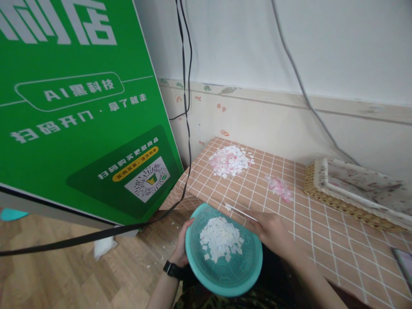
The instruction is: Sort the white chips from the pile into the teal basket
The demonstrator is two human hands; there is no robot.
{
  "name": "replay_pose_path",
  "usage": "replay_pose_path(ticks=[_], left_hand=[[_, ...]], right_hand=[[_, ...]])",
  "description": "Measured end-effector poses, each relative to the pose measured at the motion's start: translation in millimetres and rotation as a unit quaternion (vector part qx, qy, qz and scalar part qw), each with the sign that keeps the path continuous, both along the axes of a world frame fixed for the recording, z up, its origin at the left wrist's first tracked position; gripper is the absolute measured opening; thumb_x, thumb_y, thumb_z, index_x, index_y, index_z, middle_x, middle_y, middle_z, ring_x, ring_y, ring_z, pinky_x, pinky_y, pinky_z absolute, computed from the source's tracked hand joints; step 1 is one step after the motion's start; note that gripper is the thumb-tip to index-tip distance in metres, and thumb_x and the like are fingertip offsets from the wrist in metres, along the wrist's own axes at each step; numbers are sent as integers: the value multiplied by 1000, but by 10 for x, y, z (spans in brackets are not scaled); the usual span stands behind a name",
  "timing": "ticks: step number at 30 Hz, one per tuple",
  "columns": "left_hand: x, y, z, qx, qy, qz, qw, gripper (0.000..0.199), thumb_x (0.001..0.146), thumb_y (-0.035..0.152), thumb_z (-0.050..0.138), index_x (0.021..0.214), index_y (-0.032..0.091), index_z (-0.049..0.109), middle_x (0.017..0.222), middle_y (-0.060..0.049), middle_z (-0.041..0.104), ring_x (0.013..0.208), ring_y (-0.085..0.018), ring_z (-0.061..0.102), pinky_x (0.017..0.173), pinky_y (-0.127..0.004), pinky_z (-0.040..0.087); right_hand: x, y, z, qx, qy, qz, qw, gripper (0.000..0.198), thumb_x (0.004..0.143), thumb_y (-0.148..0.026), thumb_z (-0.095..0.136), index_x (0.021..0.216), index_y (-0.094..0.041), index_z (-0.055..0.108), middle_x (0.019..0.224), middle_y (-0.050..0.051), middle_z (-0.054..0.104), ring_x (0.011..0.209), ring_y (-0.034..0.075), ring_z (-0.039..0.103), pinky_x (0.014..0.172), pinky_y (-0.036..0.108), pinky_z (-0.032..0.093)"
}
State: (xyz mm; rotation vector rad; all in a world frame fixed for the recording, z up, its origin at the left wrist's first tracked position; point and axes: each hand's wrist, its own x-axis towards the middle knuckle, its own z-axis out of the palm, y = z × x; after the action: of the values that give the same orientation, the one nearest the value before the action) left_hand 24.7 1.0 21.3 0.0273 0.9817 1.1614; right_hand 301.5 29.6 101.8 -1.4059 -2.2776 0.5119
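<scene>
My left hand (pixel 182 243), wearing a dark wristband, grips the rim of a round turquoise plastic basket (pixel 192 268) from its left side. A heap of small white paper-like squares (pixel 221 238) lies inside it. Above the basket's far right rim, my right hand (pixel 273 231) is closed around a thin, straight, pale tool (pixel 244 213) that points left. One small white square (pixel 228 207) shows at the tool's tip, near the table edge; whether it is gripped or only touched I cannot tell. The palm side of my right hand is hidden.
On the brown checked tablecloth (pixel 254 189) lie a large pile of white and pinkish pieces (pixel 230 160) and a smaller pink pile (pixel 279 189). A cloth-lined wicker basket (pixel 310 180) stands right. Black cables (pixel 187 128) hang beside a green cabinet (pixel 96 124).
</scene>
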Motion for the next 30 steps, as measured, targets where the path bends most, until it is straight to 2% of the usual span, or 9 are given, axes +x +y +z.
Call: replay_pose_path(ticks=[2,4,8,10,15,18,26,30], left_hand=[[-6,0,2,0,8,19,1000,14,73,25,64,81,13,67,74,-4,74,69,-18,67,72,-28,51],[-12,-2,-9,2,10,24,1000,14,72,24,65,81,14,67,74,-3,73,69,-17,67,72,-27,51],[-16,-5,-43,6,-1,-10,1000,21,74,31,63,83,12,67,74,-6,73,67,-19,67,71,-31,52],[-15,-4,-54,7,2,-12,1000,21,74,31,63,83,12,67,74,-6,73,67,-20,67,70,-31,52],[-19,-10,-83,12,-3,-18,1000,21,72,30,64,83,12,67,72,-6,73,65,-19,66,67,-30,51],[-25,-22,-126,11,-23,-39,999,26,73,34,63,85,11,67,73,-7,73,66,-21,66,68,-32,51],[46,-63,-285,-11,-40,-46,998,26,73,35,63,86,13,66,72,-6,72,73,-22,67,70,-32,50],[117,-100,-389,-15,-23,-37,999,25,71,34,65,87,14,66,75,-6,72,74,-22,66,72,-32,50]], right_hand=[[-16,-16,63,-24,17,27,999,32,88,-27,41,111,-27,64,94,5,71,81,21,66,72,32,50],[-12,39,124,-31,34,23,999,29,88,-28,41,103,-27,67,90,4,71,77,20,66,70,30,49],[1,299,189,25,24,-85,996,30,88,-32,42,99,-22,68,83,6,71,68,20,65,64,30,47],[-41,439,190,52,12,-115,992,31,87,-33,42,102,-22,67,79,6,71,65,20,65,61,30,46],[-299,671,125,59,6,-75,995,31,88,-31,39,103,-21,64,77,6,70,65,19,63,60,28,43],[-371,747,80,65,-15,-77,995,32,88,-29,37,105,-20,63,76,6,69,67,20,64,61,28,42],[-19,868,154,90,-50,-148,983,29,85,-32,41,96,-19,65,73,5,69,65,20,63,58,28,40],[-17,859,223,90,-33,-153,984,32,85,-32,41,99,-18,65,75,6,69,65,20,62,59,28,40]])
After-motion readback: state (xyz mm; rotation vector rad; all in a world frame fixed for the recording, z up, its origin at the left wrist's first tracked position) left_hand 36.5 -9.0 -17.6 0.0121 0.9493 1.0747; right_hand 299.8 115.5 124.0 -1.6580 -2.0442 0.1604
